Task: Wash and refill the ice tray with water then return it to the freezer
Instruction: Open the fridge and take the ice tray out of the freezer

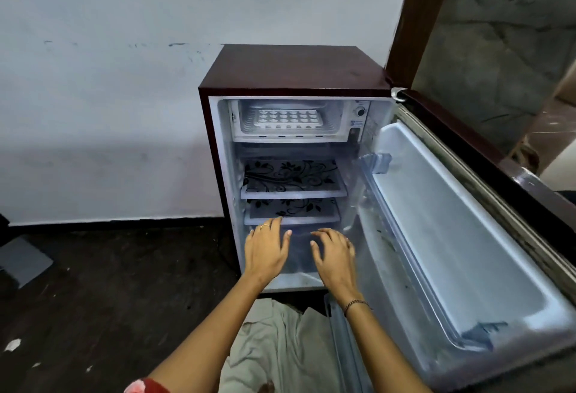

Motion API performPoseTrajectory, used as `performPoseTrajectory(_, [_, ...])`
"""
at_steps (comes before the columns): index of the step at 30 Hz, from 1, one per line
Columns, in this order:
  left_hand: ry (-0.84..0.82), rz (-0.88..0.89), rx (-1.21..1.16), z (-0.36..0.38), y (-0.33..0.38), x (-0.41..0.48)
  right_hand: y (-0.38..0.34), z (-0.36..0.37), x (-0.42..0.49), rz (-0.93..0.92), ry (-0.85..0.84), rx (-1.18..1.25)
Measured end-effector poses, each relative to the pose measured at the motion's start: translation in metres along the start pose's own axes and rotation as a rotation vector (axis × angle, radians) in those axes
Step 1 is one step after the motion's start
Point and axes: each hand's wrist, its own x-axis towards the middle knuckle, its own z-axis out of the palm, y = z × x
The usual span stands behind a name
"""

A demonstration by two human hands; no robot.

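**Reaching for the Tray, Hands Still Low**

With the fridge (pixel 293 68) door (pixel 461 237) swung wide to the right of both hands, nothing blocking the way in. Left hand (pixel 266 251) and right hand (pixel 335 254) side by side but apart, palms down, fingers spread, empty, hovering in front of the lowest part of the cabinet. Ice tray (pixel 288 118) well above and beyond both hands, lying flat in the freezer compartment (pixel 290 135) at the top, its small flap apparently lifted out of the way. Two patterned shelves (pixel 293 179) between hands and tray.

Judging by this, tray not yet fetched, washing and refilling all to come. Best raised past the shelf fronts first, then straight in at freezer height. Better gripped with one hand at each short end, or one under the near edge, and drawn out level, since any ice or meltwater in the cells, not discernible from here, would spill on a tilt. Worth checking for frost sticking the tray down; a gentle wiggle, no yanking.
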Motion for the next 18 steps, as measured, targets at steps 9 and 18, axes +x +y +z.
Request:
performPoseTrajectory(9, [-0.008, 0.002, -0.005, 0.003, -0.029, 0.097, -0.013, 0.022, 0.105, 0.058, 0.093, 0.050])
performPoseTrajectory(18, [0.082, 0.001, -0.029, 0.004, -0.025, 0.211, -0.013, 0.029, 0.225, 0.046, 0.162, 0.102])
